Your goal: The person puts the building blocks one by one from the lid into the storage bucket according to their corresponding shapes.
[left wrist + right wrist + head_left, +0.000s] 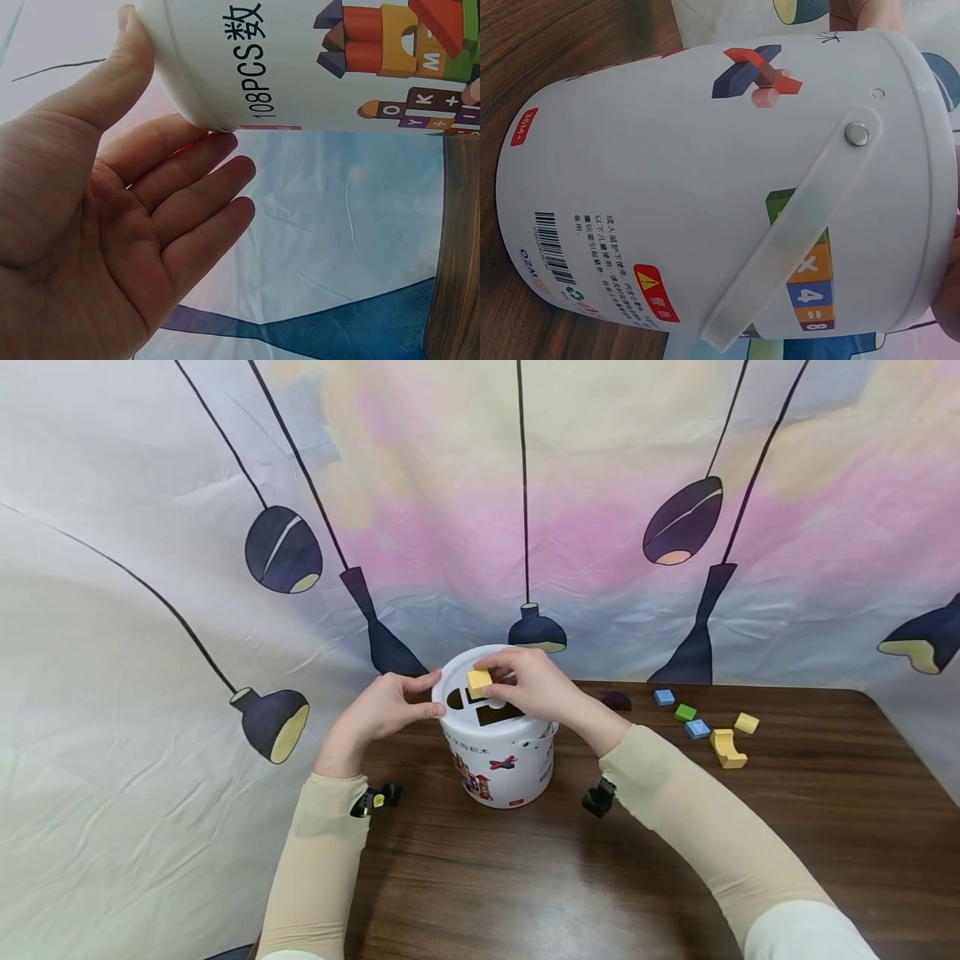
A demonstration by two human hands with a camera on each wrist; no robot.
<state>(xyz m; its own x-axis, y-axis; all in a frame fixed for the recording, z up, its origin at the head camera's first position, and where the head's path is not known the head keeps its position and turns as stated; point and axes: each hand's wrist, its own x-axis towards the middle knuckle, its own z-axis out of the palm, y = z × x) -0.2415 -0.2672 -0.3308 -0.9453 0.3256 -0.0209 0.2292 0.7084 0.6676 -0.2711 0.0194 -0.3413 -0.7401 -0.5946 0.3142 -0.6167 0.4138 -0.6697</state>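
Observation:
A white bucket [517, 777] with printed block pictures stands upright on the table, its lid [467, 667] cut with dark shaped slots. Over these slots my right hand [536, 683] pinches a small yellow block [479, 683] between thumb and fingers. On the bucket's left side, my left hand [382, 708] rests its thumb and index finger against the lid's rim; the other fingers are extended in the left wrist view. The right wrist view shows the bucket's clear plastic handle [795, 225] hanging down the side, while most of the right hand is outside that view.
On the brown table [637, 877], to the right, lie a blue block [664, 697], a green block [685, 713], another blue block [697, 728], a yellow block [746, 723] and a yellow arch block [726, 750]. A dark rounded block [617, 701] sits behind the right forearm. Patterned cloth [450, 527] hangs behind.

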